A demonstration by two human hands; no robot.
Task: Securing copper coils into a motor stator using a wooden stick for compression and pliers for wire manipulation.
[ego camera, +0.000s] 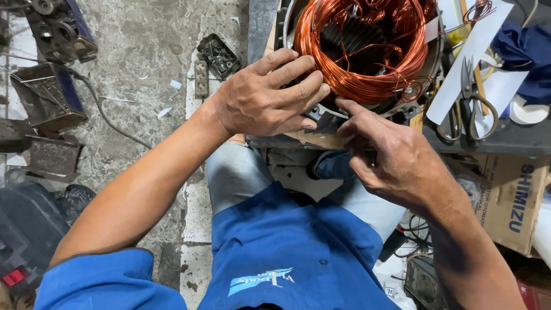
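Copper winding (367, 57) cut off by top edge, stator housing (321, 117) partly hidden under both hands, right forearm leaving frame at bottom, scissors (468, 109) handles partly under paper strip (468, 57)

bare floor (143, 51) left of copper coil (361, 57) open; scissors (468, 109) and paper strips (470, 57) crowd right side (bench edge).
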